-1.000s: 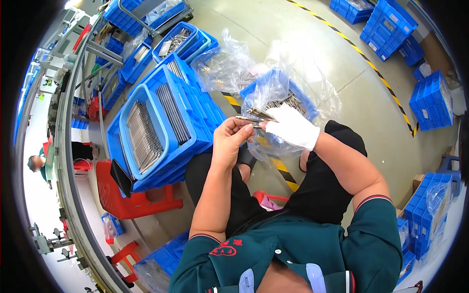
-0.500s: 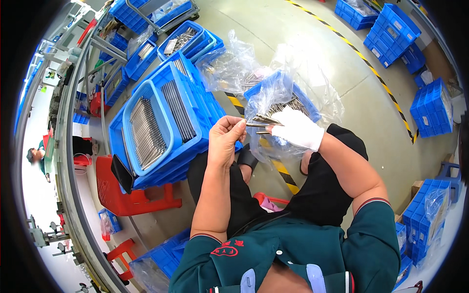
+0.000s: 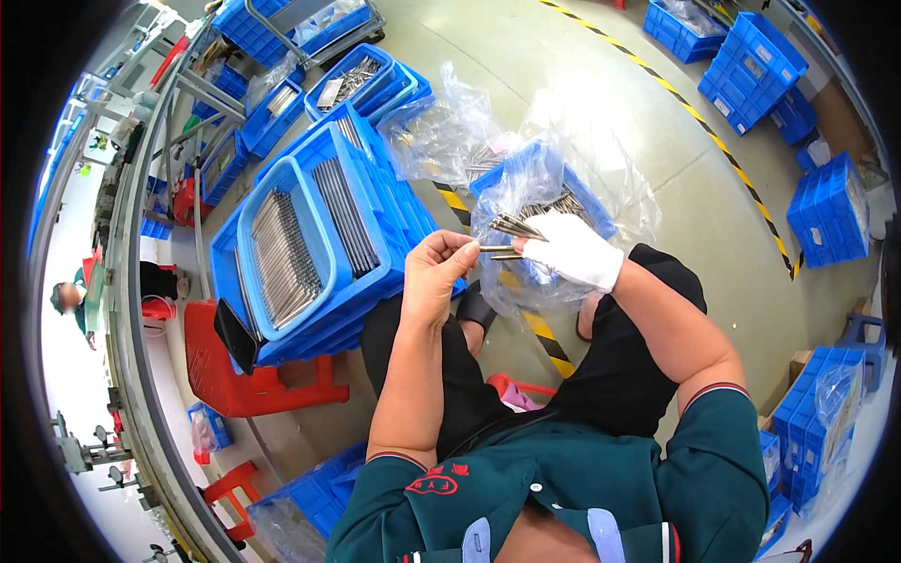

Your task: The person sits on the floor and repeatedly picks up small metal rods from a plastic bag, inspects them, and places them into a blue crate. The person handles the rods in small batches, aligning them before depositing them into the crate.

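Note:
My bare left hand (image 3: 437,274) pinches the near end of a slim metal rod (image 3: 496,249) between thumb and fingertips. In a white glove, my right hand (image 3: 574,250) grips a small bunch of similar metal rods (image 3: 512,225), their ends fanning out toward the left. Just beyond the glove, a blue crate (image 3: 599,199) lined with clear plastic (image 3: 540,169) holds more loose rods. Left of my bare hand, a light-blue basket (image 3: 334,246) contains neatly lined-up rods (image 3: 282,258). It rests on a larger blue crate (image 3: 394,235), where darker rods (image 3: 343,216) lie alongside.
A red plastic stool (image 3: 221,366) stands by the crate stack at left. Blue tubs of metal parts (image 3: 352,80) sit farther back. Black-and-yellow tape (image 3: 699,117) crosses the floor. Stacked blue crates (image 3: 826,211) line the right side. At far left is another person (image 3: 70,298).
My left hand has shifted very slightly right and down, still pinching a rod. The rods in my gloved hand are spread a little differently.

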`<act>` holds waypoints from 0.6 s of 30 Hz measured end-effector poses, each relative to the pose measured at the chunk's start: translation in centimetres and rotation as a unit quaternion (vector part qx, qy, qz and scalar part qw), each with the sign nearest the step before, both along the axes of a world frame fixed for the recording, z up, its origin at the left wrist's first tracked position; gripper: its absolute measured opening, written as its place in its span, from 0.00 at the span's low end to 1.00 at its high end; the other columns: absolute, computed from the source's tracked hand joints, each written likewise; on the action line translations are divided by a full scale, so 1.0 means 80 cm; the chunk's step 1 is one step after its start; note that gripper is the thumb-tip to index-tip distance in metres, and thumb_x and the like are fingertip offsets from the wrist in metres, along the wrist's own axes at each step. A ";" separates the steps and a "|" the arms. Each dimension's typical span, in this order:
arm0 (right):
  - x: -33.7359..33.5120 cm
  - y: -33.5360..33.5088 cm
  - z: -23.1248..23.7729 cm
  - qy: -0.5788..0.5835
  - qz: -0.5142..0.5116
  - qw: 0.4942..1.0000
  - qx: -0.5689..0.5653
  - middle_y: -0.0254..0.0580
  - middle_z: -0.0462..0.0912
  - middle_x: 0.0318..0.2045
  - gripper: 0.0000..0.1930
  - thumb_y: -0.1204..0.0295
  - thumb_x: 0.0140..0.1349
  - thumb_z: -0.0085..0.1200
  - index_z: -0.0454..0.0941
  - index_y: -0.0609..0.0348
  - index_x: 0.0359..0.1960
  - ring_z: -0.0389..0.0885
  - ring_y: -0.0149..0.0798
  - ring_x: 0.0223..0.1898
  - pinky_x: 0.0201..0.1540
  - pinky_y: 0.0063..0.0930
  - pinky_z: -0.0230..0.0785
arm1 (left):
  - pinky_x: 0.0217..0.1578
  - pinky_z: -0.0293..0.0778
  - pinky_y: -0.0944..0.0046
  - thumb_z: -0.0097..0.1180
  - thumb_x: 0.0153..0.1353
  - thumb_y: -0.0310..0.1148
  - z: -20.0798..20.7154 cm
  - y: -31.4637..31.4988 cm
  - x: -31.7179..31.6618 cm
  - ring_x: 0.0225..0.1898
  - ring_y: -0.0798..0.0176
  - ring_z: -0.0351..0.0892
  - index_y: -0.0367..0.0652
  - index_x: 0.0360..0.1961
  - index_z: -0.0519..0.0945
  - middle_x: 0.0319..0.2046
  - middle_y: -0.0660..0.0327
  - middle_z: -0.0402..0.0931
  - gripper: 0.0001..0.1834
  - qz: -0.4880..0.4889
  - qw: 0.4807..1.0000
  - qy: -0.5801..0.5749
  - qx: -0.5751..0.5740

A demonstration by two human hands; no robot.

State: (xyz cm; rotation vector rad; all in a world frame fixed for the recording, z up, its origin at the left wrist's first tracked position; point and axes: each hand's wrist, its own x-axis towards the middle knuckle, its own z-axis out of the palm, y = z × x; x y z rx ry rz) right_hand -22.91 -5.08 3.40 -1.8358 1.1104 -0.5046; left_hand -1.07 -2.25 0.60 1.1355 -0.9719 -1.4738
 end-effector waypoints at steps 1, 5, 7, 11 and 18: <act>0.000 0.000 -0.001 0.001 0.000 1.000 0.000 0.47 0.75 0.20 0.17 0.57 0.60 0.50 0.77 0.62 0.31 0.73 0.42 0.24 0.29 0.34 0.64 | 0.26 0.65 0.75 0.64 0.54 0.31 0.000 0.001 -0.001 0.23 0.76 0.70 0.36 0.32 0.79 0.23 0.65 0.76 0.10 -0.004 1.000 -0.003 -0.001; 0.002 0.002 -0.006 0.005 0.020 1.000 0.012 0.46 0.75 0.20 0.17 0.57 0.60 0.50 0.77 0.61 0.33 0.73 0.42 0.24 0.30 0.33 0.64 | 0.26 0.66 0.75 0.63 0.55 0.30 0.001 0.005 -0.008 0.23 0.74 0.71 0.36 0.33 0.78 0.23 0.64 0.76 0.09 -0.017 1.000 -0.017 0.000; 0.003 0.002 -0.008 0.008 0.029 1.000 0.003 0.44 0.76 0.20 0.18 0.56 0.59 0.51 0.76 0.61 0.32 0.75 0.40 0.25 0.30 0.32 0.66 | 0.26 0.66 0.74 0.62 0.56 0.30 0.002 0.005 -0.008 0.23 0.73 0.71 0.36 0.32 0.78 0.23 0.63 0.76 0.08 -0.024 0.999 -0.022 0.003; 0.001 -0.002 -0.007 -0.006 0.037 0.999 0.029 0.42 0.75 0.20 0.18 0.55 0.59 0.52 0.76 0.61 0.31 0.72 0.36 0.24 0.29 0.30 0.64 | 0.27 0.65 0.76 0.62 0.56 0.30 0.004 0.004 -0.002 0.24 0.76 0.69 0.36 0.33 0.79 0.23 0.66 0.75 0.08 0.008 1.000 -0.011 -0.009; -0.001 0.001 -0.013 -0.071 0.055 0.986 0.143 0.36 0.72 0.17 0.20 0.54 0.59 0.52 0.75 0.61 0.27 0.67 0.30 0.22 0.26 0.28 0.61 | 0.28 0.63 0.75 0.62 0.56 0.30 0.005 0.000 0.000 0.25 0.75 0.68 0.36 0.33 0.79 0.24 0.66 0.75 0.08 0.016 0.999 0.033 -0.012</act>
